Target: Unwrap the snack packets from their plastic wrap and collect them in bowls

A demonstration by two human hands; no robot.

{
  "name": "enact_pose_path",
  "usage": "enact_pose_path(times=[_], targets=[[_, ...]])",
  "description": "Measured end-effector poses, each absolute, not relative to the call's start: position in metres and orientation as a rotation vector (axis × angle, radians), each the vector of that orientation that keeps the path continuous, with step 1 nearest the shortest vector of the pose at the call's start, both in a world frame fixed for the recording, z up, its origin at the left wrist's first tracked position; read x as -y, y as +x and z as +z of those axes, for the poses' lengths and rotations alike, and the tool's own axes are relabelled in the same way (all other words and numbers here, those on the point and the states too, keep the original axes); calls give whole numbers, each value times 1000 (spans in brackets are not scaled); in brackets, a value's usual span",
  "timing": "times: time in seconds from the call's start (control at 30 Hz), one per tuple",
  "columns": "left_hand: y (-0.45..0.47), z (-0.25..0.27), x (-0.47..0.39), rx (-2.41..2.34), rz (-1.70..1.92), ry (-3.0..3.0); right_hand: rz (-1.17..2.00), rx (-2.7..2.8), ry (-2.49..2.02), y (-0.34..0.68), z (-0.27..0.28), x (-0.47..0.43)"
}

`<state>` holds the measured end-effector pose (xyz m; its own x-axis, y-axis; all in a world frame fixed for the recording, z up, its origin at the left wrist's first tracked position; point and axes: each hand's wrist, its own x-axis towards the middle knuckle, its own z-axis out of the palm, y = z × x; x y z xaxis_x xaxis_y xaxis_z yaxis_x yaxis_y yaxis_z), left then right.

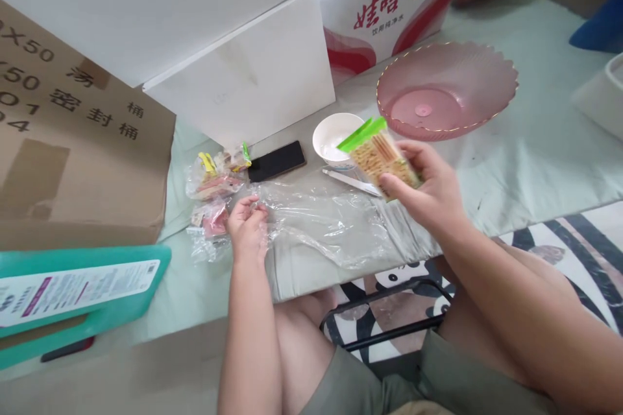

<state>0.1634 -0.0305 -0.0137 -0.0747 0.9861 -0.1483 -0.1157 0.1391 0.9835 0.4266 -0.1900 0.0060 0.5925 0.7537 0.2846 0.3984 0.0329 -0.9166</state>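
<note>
My right hand [428,185] is closed around a snack packet [384,159] with a bright green top edge and noodle-like sticks pictured on it. It is raised in front of a white bowl [328,136]. My left hand [248,224] has its fingers curled on the clear plastic bag [331,227], which lies flat across the cloth. Beside that hand, to the left, is a heap of small wrapped snacks [214,181] in crinkled clear plastic. A white stick-like utensil [350,181], partly hidden by the packet, rests below the bowl.
Behind the snacks lies a black phone [277,161]. A pink scalloped bowl [445,91] stands at the back right. White boxes [253,65], a red-and-white carton [384,13] and a cardboard box [73,136] line the back and left. A teal container [82,298] sits front left.
</note>
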Motion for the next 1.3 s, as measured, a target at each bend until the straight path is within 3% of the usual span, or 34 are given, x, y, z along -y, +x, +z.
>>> enact_pose_path(times=[0.23,0.57,0.87,1.1,1.3], targets=[[161,-16,32,-1263,1208,997,-97,1121,-2002,448,6,210],[154,-19,28,-1231,1131,1025,34,1259,-2058,457,-1,211],[160,-9,32,-1325,1130,948,-646,1260,-1739,475,44,207],[175,-10,36,-1239,1165,950,-471,1112,-1924,545,22,167],[176,-12,35,-1231,1159,978,-452,1119,-1785,520,21,180]])
